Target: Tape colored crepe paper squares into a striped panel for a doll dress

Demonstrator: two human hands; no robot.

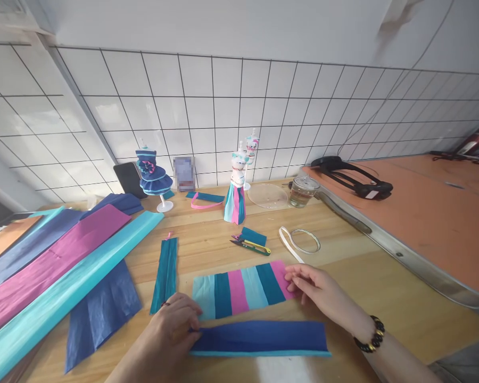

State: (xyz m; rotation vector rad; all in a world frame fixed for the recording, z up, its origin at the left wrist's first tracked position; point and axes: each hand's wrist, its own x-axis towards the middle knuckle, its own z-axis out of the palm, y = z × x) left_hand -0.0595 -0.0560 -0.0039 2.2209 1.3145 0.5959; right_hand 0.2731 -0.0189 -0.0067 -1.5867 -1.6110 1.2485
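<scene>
A striped crepe paper piece (237,291) in light blue, teal and pink lies flat on the wooden table. My right hand (315,287) has its thumb and fingers closed on the pink right end. My left hand (175,324) is curled, thumb and forefinger meeting at the upper left corner of a dark blue paper strip (259,338) with a light blue edge. Its other fingertips touch the striped piece's left end. Left of it lies a pleated teal strip (164,275). Beyond the striped piece rest thread snips (251,246) beside a small teal scrap (254,235).
Long pink (59,255) and turquoise (75,274) paper sheets cover the left side. Behind stand a blue-dressed mini mannequin (154,173) and one with a striped skirt (235,202). A glass of water (303,191), white tape (289,242) and a black headset (353,178) are right.
</scene>
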